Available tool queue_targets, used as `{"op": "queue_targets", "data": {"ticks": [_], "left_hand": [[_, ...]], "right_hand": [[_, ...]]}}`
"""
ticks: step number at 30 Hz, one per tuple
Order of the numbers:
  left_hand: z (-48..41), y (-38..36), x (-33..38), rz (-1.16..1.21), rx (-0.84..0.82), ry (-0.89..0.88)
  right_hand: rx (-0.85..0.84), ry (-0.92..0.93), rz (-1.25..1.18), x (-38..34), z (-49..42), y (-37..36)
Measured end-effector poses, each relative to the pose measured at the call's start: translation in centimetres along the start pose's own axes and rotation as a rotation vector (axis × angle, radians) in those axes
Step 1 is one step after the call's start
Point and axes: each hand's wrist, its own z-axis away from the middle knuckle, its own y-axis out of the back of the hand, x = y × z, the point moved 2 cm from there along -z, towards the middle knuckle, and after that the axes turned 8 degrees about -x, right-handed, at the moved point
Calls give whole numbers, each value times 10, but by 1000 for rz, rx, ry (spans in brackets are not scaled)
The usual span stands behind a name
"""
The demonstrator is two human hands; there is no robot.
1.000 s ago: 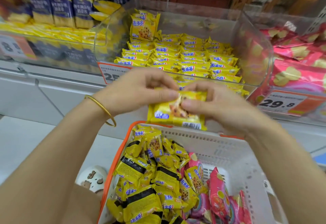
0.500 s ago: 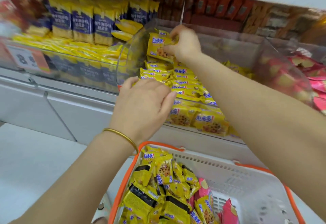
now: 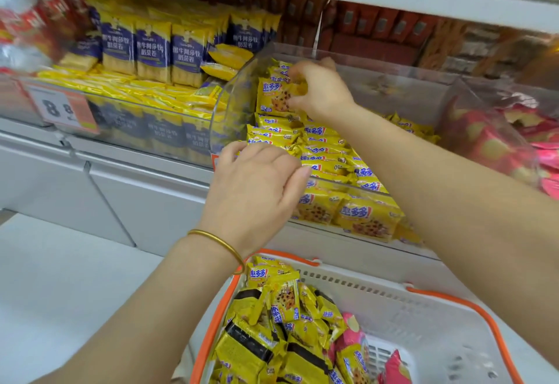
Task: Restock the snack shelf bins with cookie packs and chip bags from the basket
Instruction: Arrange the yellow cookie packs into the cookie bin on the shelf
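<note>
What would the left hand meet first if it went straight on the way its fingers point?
The left hand would probably meet the cookie packs in the bin; depth is unclear.

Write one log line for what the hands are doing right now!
right hand: holds yellow cookie pack at back of clear plastic bin | left hand: empty, near bin front | white orange-rimmed basket: holds more packs

The right arm reaches forward and up, the right hand (image 3: 322,93) curled, fingers and thumb pinching a yellow cookie pack (image 3: 273,97). The left hand (image 3: 257,190) hovers lower, palm down, fingers loosely bent, empty.
</note>
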Motion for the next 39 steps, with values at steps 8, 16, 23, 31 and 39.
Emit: {"op": "queue_targets", "data": {"ticks": [8,16,23,31,39], "left_hand": [[25,17,20,124,112,-141],[45,-25,39,-49,-426,-90],[32,-34,38,-62,-462,-55],[24,-37,29,9,-501,-38],[35,-50,47,283,-790,80]], "right_hand": [[105,169,-291,-13,158,54],[-742,-242,-422,61,235,-90],[-621,-305,54,104,225,-226],[-454,-570,-687,114,253,-168],[-533,-438,-1289,82,277,-75]]}}
